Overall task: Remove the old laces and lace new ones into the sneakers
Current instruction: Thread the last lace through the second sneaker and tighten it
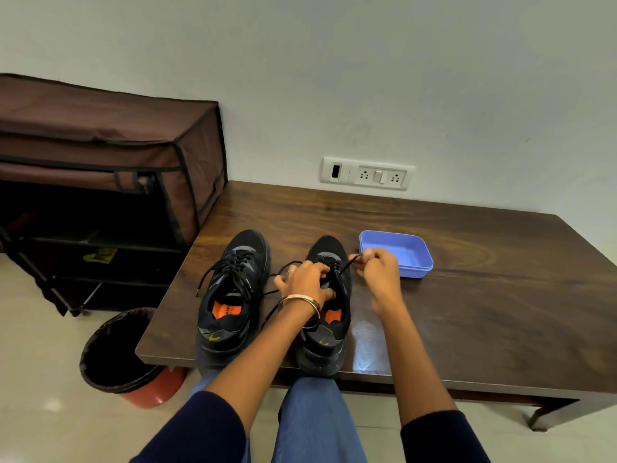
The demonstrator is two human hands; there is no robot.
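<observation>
Two black sneakers are set side by side, toes toward the wall, on a dark wooden table at frame centre. The left sneaker is seen fully laced, its lace ends hanging loose over its left side. The right sneaker is partly covered by the left hand, which is laid over the tongue area with fingers curled into the lacing; whether a lace is actually gripped there cannot be told. A ring and two metal bangles are worn on that hand and wrist. A black lace is pinched at its tip by the right hand and drawn taut up and to the right from the eyelets. Another length of lace is seen looping out to the left of the right sneaker, between the two shoes.

An open blue plastic box is placed just behind and right of the right hand, near centre right. A brown fabric shoe rack is seen at upper left, a lined waste bin at lower left beside the table corner. A white switch-and-socket plate is mounted on the wall above the table's far edge. Blue jeans and dark sleeves are visible at the bottom.
</observation>
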